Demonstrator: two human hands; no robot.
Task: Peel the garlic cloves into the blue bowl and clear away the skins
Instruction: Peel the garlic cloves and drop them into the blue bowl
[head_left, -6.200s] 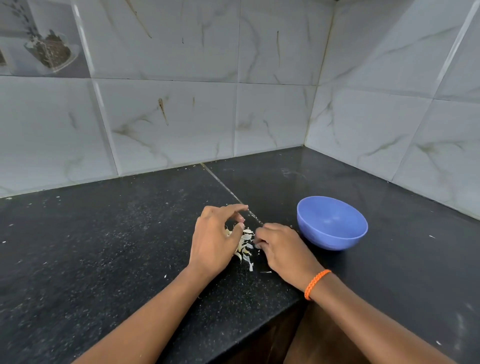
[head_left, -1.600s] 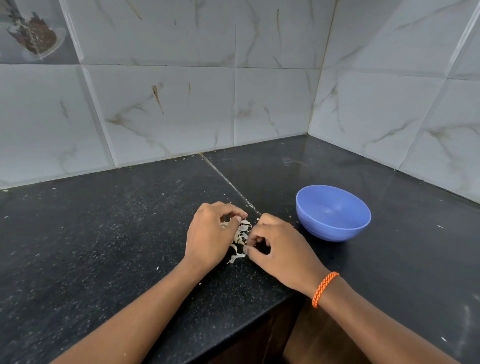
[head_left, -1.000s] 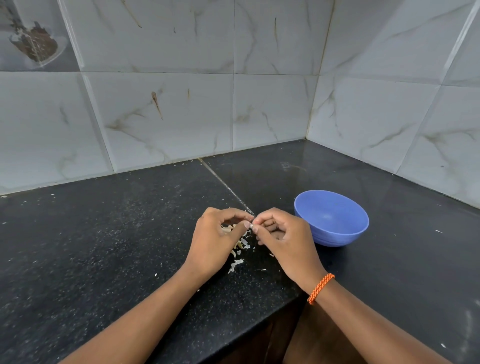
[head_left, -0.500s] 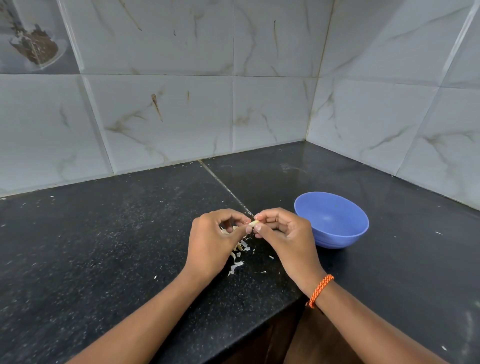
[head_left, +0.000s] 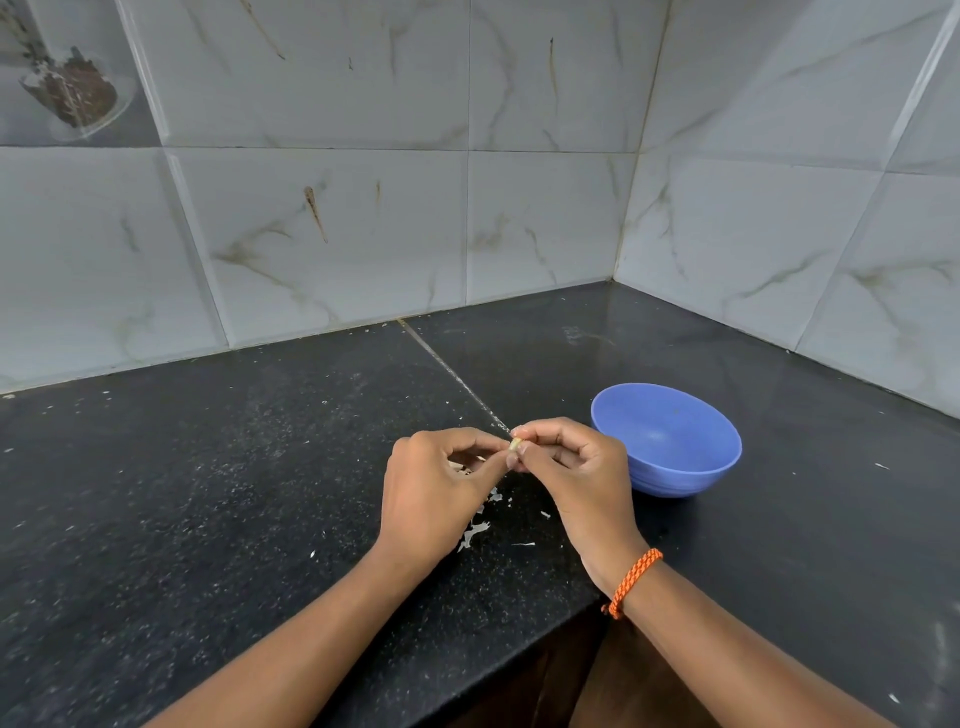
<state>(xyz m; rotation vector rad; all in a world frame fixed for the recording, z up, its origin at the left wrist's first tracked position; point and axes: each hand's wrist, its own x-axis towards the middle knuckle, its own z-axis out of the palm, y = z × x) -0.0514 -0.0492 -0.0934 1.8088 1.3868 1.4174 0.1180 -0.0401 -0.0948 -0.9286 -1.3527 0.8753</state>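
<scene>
A small pale garlic clove (head_left: 516, 444) is pinched between the fingertips of both hands, just above the black counter. My left hand (head_left: 434, 491) grips it from the left, and my right hand (head_left: 574, 475), with an orange band at the wrist, grips it from the right. White garlic skins (head_left: 480, 525) lie scattered on the counter under and between my hands; part of the pile is hidden by my left hand. The blue bowl (head_left: 670, 441) stands upright just right of my right hand, and I see nothing inside it.
The black granite counter (head_left: 208, 493) runs into a corner of grey marble-look wall tiles (head_left: 337, 223). Its front edge (head_left: 519, 649) steps back below my right wrist. Small white flecks dot the surface.
My hands went from gathering the skins on the counter to lifting slightly and pinching a clove between them. The skin pile looks more spread out. The bowl has not moved.
</scene>
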